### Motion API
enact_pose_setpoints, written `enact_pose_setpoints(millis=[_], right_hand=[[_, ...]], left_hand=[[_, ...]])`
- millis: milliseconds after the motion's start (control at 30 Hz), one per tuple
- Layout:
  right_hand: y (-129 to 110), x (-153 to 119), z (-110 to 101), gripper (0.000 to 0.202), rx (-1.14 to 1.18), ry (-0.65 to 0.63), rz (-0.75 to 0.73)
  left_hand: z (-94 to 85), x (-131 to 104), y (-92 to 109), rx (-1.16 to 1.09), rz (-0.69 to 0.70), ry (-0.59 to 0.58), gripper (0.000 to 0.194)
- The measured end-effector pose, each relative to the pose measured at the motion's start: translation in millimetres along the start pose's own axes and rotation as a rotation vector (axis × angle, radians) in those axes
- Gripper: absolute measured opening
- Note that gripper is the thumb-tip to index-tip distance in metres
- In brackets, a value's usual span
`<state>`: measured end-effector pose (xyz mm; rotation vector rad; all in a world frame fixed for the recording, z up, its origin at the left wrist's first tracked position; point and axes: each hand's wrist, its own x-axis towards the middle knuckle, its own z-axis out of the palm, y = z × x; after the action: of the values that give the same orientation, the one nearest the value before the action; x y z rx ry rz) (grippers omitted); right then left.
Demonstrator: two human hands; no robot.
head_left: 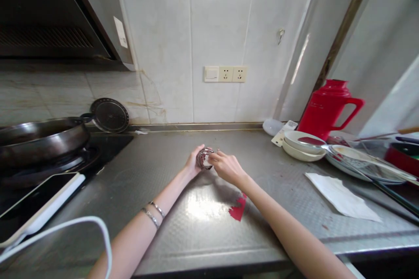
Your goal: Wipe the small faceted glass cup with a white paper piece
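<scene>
On the steel counter [209, 231], near its middle and a little way out from the tiled wall, I am holding a small shiny metal object [204, 158] between both hands. My left hand [194, 162] is cupping its left side, fingers curled round it, and my right hand [226, 166] is meeting it from the right with the fingertips [212, 157] drawn together and pinching its edge. I cannot tell exactly what the object is; it is glinting like a small round metal cup or clip, and my hands are hiding most of it. Two thin bracelets [153, 212] are sitting on my left forearm.

Just below my right wrist a red patch [239, 209] is lying on the steel, beside a bright glare from the light. Off to the right a white paper napkin [340, 197] is lying flat, well apart from my hands. Beyond it, stacked white bowls [303, 144] are standing near a red thermos jug [327, 105] against the wall, with plates and long utensils crowding the far right edge. To my left a dark wok [39, 136] is sitting on the stove, a round lid [109, 115] is leaning against the wall behind it, and a phone [36, 202] is lying at the counter's left end with a white cable [81, 223] looping in front of it. A socket strip [225, 74] is showing on the wall above my hands.
</scene>
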<state>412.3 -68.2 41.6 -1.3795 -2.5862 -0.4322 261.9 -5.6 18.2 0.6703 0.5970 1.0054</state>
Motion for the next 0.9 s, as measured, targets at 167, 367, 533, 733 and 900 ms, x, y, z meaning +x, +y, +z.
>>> enact_pose_setpoints(millis=[167,367,533,733,900], right_hand=[[-15.2,1.1,1.3,0.033,0.147,-0.032,0.094],[-24.1,5.3,21.4,0.022,0.454,0.209,0.088],[-22.4,5.8,19.9,0.020,0.375,0.221,0.108],[4.7,-4.0,-0.8,0.027,0.100,0.038,-0.010],[20.1,-7.8,-3.1,0.028,0.029,-0.028,-0.130]], left_hand=[[6.2,-4.6,-0.6,-0.038,0.134,0.023,0.028],[14.3,-7.9,-5.9,-0.119,0.228,0.061,0.027],[17.7,-9.5,-6.3,-0.119,0.243,0.041,0.028],[10.0,-8.6,4.3,-0.114,0.117,-0.123,0.034],[-1.0,-5.1,13.5,-0.002,-0.089,-0.045,0.041]])
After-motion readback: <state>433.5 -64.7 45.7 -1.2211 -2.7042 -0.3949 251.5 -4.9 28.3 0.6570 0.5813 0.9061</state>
